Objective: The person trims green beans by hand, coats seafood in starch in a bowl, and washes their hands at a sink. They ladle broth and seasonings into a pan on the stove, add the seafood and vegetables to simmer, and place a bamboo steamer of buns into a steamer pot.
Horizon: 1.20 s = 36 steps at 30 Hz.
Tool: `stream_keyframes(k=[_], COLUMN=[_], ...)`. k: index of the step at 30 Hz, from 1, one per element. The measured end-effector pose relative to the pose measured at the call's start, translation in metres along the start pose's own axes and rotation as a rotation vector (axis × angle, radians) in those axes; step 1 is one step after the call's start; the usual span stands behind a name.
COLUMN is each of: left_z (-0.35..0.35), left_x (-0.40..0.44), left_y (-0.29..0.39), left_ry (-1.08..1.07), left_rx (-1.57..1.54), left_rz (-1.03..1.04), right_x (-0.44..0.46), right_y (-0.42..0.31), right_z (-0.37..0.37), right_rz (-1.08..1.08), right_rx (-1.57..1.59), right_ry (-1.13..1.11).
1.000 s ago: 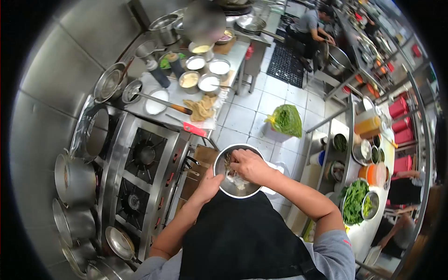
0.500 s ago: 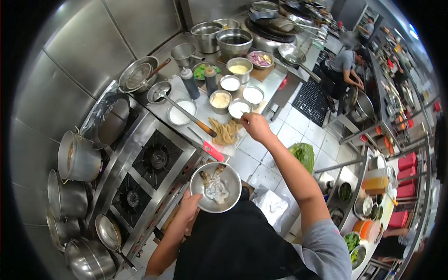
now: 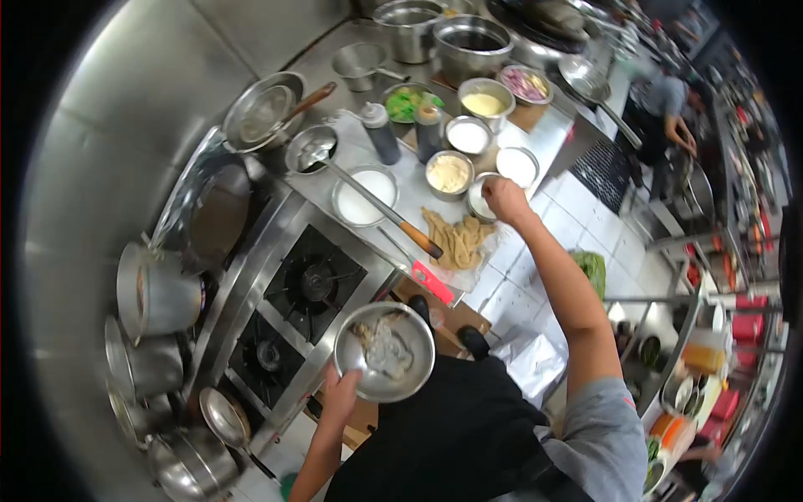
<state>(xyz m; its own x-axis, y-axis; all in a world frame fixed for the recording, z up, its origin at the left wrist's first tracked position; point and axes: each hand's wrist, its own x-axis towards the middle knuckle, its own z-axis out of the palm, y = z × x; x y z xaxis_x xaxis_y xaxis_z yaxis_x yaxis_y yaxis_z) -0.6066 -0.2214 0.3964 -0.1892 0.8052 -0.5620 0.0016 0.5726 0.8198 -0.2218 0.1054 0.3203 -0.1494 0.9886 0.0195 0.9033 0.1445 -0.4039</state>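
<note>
My left hand (image 3: 341,393) grips the rim of a steel mixing bowl (image 3: 415,376), its thumb over the edge. Inside that bowl lie wet, greyish translucent pieces of raw seafood (image 3: 388,353), perhaps shrimp, with brownish bits beside them. My right hand (image 3: 507,201) reaches out to a small steel bowl of white powder (image 3: 478,199), its fingers drawn together at the bowl's right side. Whatever the fingertips hold is hidden. Close by are a bowl of pale yellow paste (image 3: 449,173), another white-filled bowl (image 3: 518,167) and a crumpled tan cloth (image 3: 456,238).
A ladle (image 3: 368,194) lies across the counter above a pan of white contents (image 3: 365,197). A red-handled tool (image 3: 432,282) juts over the counter's front edge. Gas burners (image 3: 316,284) and large pots (image 3: 159,289) are at left. A co-worker (image 3: 665,105) stands at far right.
My view has shifted, so the counter sits farther right and the stove lower. My right hand has come in over the small white-powder bowl's rim. The left hand still holds the mixing bowl.
</note>
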Motion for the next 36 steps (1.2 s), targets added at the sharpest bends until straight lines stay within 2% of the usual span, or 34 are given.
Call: stream_keyframes(k=[1,2,4,7,9,13,16,19,23,25,26,28,30,31,34,36], left_z=[0.007,0.015,0.028,0.049,0.060,0.091,0.105,0.111,0.115,0.117,0.118,0.122,0.125,0.128,0.126,0.121], left_x=[0.021,0.045,0.088,0.132,0.156,0.173,0.175,0.173,0.178,0.179,0.178,0.176,0.173,0.176,0.171,0.161], left_y=[0.017,0.035,0.063,0.109,0.119,0.138,0.139,0.140,0.137,0.137,0.138,0.142,0.145,0.140,0.134,0.130], left_ry=[-0.009,-0.020,-0.160,-0.273,-0.345,-0.429,-0.512,-0.557,-0.551,-0.555,-0.536,-0.508,-0.483,-0.459,-0.455,-0.392], left_rx=[-0.006,-0.021,-0.053,0.018,0.008,-0.134,-0.205,-0.187,-0.117,-0.117,-0.104,-0.099,-0.069,-0.057,-0.060,-0.011], left_rz=[0.002,0.005,0.159,0.309,0.361,0.254,0.208,0.196,0.321,0.359,0.372,0.394,0.436,0.465,0.375,0.374], right_x=[-0.004,-0.012,-0.024,-0.052,-0.063,-0.079,-0.085,-0.090,-0.095,-0.098,-0.097,-0.091,-0.088,-0.086,-0.078,-0.067], right_y=[0.003,0.004,-0.011,-0.087,-0.115,-0.171,-0.183,-0.188,-0.190,-0.193,-0.188,-0.168,-0.164,-0.167,-0.163,-0.153], right_z=[-0.006,-0.013,-0.034,-0.105,-0.119,-0.146,-0.141,-0.134,-0.144,-0.149,-0.144,-0.114,-0.098,-0.097,-0.087,-0.090], right_rz=[-0.006,0.037,0.182,0.157,0.098,-0.063,-0.228,-0.169,-0.107,-0.092,-0.102,-0.206,-0.213,-0.262,-0.388,-0.338], right_rx=[0.141,0.119,0.731,0.833,0.805,0.584,0.410,0.301,0.330,0.427,0.423,0.223,0.315,0.281,0.268,0.483], right_ry=[0.082,0.083,0.090,-0.019,-0.039,0.003,0.228,0.209,0.178,0.263,0.258,0.093,0.166,0.127,0.037,0.129])
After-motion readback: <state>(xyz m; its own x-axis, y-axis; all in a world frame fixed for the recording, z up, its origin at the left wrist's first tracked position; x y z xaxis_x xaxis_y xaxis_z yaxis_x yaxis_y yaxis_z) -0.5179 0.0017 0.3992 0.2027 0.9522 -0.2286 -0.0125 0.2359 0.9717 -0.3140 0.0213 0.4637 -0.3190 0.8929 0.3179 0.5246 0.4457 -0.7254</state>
